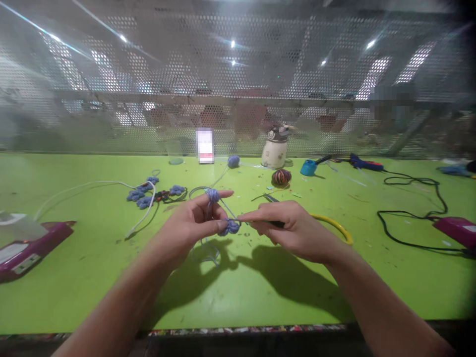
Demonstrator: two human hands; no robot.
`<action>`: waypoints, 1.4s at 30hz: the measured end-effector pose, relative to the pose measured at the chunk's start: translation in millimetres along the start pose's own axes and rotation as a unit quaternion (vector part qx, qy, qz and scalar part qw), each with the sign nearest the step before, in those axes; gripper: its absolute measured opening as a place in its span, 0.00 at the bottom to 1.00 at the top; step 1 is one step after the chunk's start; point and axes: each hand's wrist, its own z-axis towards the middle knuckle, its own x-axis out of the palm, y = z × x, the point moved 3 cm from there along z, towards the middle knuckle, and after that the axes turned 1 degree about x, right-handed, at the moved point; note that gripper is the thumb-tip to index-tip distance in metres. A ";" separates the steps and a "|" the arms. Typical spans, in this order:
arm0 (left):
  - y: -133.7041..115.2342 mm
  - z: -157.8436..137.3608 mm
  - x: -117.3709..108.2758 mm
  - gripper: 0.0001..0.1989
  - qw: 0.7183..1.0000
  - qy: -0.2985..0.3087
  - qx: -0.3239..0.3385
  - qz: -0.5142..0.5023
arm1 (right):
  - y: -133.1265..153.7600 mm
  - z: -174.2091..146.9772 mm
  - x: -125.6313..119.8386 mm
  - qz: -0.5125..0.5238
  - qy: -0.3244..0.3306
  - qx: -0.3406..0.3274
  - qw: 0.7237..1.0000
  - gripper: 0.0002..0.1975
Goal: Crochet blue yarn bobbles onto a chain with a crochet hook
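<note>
My left hand (197,215) pinches a small piece of purple crochet work (231,227) between thumb and fingers. Purple yarn (213,195) is wound round its raised index finger, and a strand runs from there down to the piece. In my right hand (293,225) is a crochet hook (275,223), its thin tip pointing left and meeting the work. Loose yarn ends (211,255) hang below the left hand. Behind the hands, a small purple yarn ball (233,161) lies on the green table (238,302).
Finished-looking purple crochet flowers (143,193) lie left, beside a white cable (92,183). Scissors (270,198), a multicoloured yarn ball (281,177), a jug (274,148), a phone (206,146) and a blue tape roll (308,167) stand behind. Power strips (33,248) flank both sides.
</note>
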 end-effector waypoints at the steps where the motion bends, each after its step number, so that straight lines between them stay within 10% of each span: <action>1: 0.0 0.0 -0.3 0.25 1.000 0.000 0.001 -0.001 | 0.7 -0.4 -0.2 -0.008 0.004 -0.015 1.000 0.16; 18: -1.9 -0.8 -0.3 0.22 0.999 -0.020 -0.012 -0.030 | 2.3 -2.9 0.6 -0.055 0.029 -0.069 0.996 0.15; 42: 2.6 0.7 1.3 0.21 0.994 -0.040 0.012 0.098 | 9.4 -11.7 14.2 -0.274 0.050 0.018 0.960 0.25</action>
